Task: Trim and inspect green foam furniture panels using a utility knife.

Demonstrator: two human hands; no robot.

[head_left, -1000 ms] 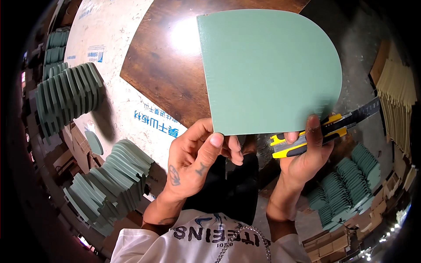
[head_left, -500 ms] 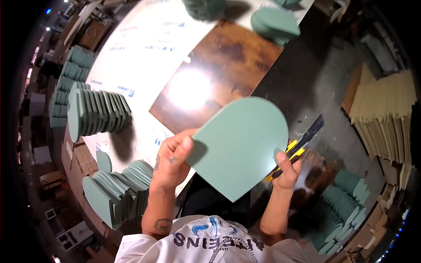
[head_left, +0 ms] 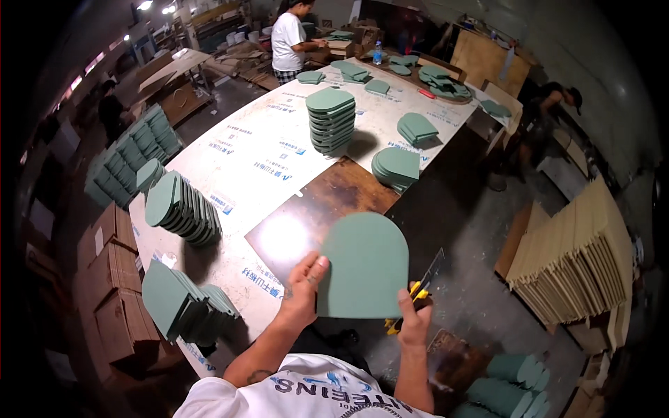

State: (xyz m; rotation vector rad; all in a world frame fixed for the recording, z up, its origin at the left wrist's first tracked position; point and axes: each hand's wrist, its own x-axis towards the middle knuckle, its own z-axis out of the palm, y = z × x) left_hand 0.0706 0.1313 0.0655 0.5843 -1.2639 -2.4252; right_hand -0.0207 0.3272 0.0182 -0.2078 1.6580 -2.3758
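Note:
Between both hands I hold a flat pale-green panel [head_left: 362, 268], rounded at one end and square at the other. My left hand [head_left: 304, 287] is closed on its left edge, thumb on top. At the lower right edge, my right hand [head_left: 416, 317] grips the panel and also a yellow-and-black utility knife [head_left: 418, 291], whose dark blade points up and away. Beneath the panel's far side lies a glossy brown board [head_left: 352, 189] on the white table [head_left: 244, 150]. Fingers under the panel are hidden.
Green panel stacks stand on the table: one tall [head_left: 331, 125], one low [head_left: 396, 167], others leaning at the left [head_left: 185, 209]. Cardboard boxes [head_left: 115, 306] are left, tan sheets [head_left: 571, 261] right, more green stacks [head_left: 509, 386] lower right. One person [head_left: 289, 42] stands beyond the table, another [head_left: 547, 115] bends at right.
My view has lifted toward the far end of the table. The panel has turned so its rounded end points away from me. Both hands keep their grip, the knife still in my right.

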